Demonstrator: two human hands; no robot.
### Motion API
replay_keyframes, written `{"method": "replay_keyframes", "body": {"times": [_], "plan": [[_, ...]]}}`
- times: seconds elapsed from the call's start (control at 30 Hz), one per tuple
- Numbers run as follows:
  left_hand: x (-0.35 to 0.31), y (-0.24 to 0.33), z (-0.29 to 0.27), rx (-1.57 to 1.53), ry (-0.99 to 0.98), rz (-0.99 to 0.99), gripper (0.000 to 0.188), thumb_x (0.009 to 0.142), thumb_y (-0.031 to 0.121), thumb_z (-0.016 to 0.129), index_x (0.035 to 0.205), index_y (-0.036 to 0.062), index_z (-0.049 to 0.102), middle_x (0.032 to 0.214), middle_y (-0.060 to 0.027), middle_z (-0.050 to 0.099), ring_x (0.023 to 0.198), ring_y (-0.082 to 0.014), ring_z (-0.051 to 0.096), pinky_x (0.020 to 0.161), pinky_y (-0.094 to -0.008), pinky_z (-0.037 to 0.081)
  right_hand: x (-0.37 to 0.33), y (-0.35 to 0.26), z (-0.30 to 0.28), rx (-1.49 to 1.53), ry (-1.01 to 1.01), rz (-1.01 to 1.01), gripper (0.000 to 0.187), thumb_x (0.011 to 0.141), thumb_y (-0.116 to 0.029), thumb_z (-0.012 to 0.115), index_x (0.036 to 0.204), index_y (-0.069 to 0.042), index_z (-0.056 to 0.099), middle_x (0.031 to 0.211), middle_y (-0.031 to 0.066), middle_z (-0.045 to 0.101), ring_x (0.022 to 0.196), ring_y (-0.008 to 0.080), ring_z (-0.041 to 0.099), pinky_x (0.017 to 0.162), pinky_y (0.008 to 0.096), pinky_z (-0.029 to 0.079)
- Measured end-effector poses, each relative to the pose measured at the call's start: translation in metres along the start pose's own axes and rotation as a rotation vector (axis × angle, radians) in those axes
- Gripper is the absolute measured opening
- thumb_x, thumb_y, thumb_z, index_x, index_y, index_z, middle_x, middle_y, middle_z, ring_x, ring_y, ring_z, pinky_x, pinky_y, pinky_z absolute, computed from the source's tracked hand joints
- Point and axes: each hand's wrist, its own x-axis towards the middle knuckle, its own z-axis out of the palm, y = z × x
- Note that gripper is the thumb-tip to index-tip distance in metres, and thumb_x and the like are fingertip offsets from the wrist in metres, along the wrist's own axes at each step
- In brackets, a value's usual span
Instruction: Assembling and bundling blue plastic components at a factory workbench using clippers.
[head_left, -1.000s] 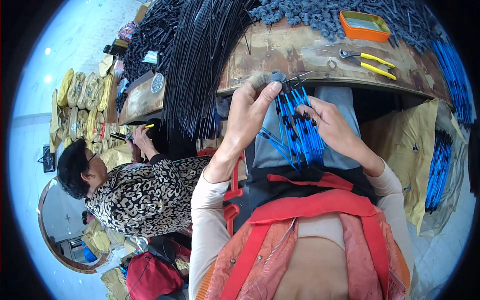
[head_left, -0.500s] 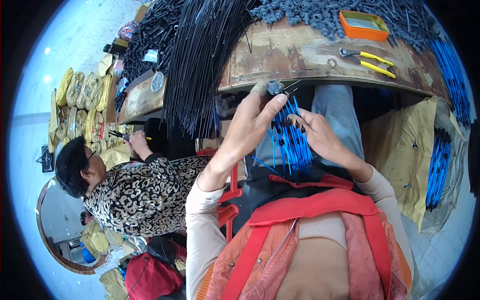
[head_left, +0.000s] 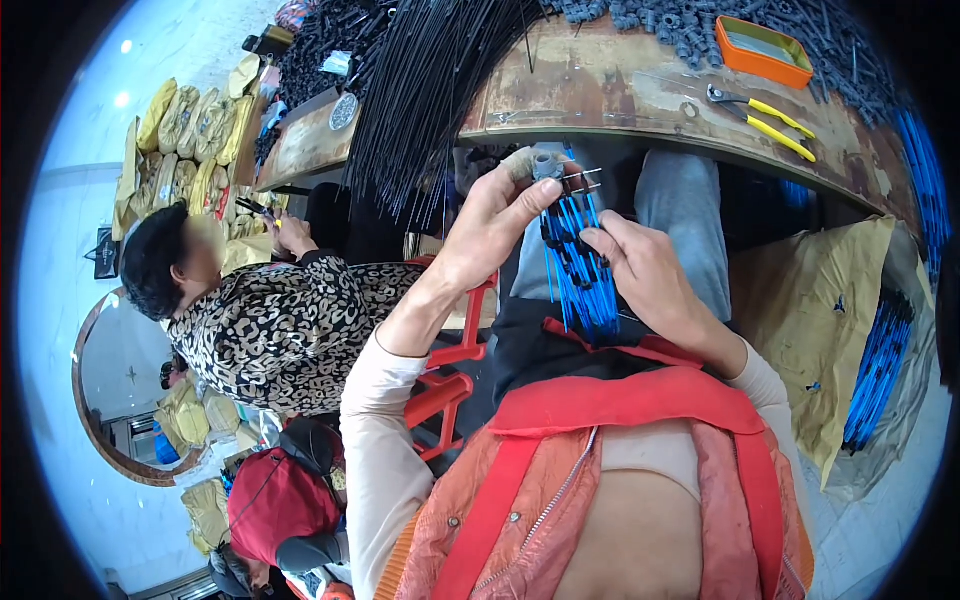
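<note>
My left hand [head_left: 495, 225] is closed around a grey plastic fitting [head_left: 546, 165], its thumb pressed against the side. A covering sits on one of its fingertips. Thin wire-like ends poke out to the right beside the fitting. Below it hangs a bundle of thin blue rods [head_left: 590, 305] with small black pieces along them, reaching down to my lap. My right hand [head_left: 645, 262] grips the bundle's right side between thumb and bent fingers. Its fingertips are partly hidden behind the rods.
A worn wooden table [head_left: 590, 90] carries yellow-handled pliers [head_left: 765, 122], an orange tin [head_left: 765, 52], grey fittings [head_left: 690, 35] and long black rods [head_left: 430, 100]. On the right stands a brown paper sack [head_left: 800, 330] beside blue rods [head_left: 880, 370]. A co-worker [head_left: 290, 320] sits at left holding pliers.
My view has shifted, so the table things appear farther right. My right thumb and fingers have moved slightly on the rod bundle. My left hand still holds the grey fitting.
</note>
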Motion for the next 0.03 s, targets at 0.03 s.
{"method": "replay_keyframes", "body": {"times": [0.03], "plan": [[0.0005,0.0007,0.0024,-0.034,-0.003,-0.019,0.028,0.099,0.018,0.056,0.119,-0.0014,0.057,0.108,-0.0054,0.063,0.105,-0.0099,0.056,0.096,-0.0274,0.043,-0.0024,0.0002,-0.0014,0.002,0.002,0.0,0.023,0.098,-0.02,0.054,0.093,0.003,0.053,0.075,0.0199,0.051,0.066,0.0335,0.052,0.062,0.0383,0.04]]}}
